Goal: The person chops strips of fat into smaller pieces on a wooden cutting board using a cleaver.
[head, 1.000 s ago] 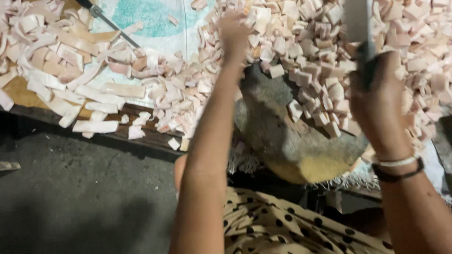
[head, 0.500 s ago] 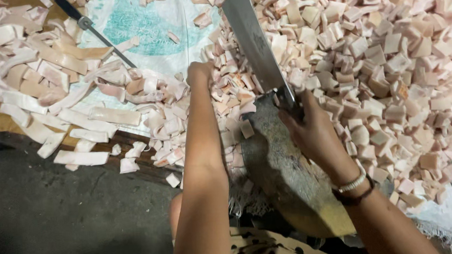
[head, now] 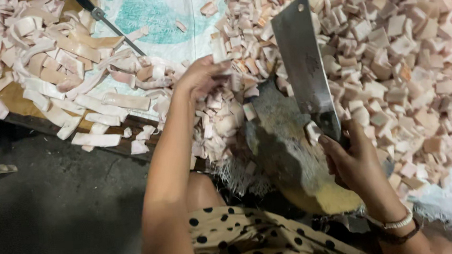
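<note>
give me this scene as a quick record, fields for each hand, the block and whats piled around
left hand: left hand reaching into long pale strips, fingers on the pieces at the pile's edge
right hand: right hand gripping a cleaver, blade raised and tilted
block: worn chopping block between the hands
right side: heap of small cut cubes
under the piles: printed sack
far left: second knife lying on the strips

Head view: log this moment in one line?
right hand: grips raised cleaver | left hand: on pale strips | chopping block: bare
</note>
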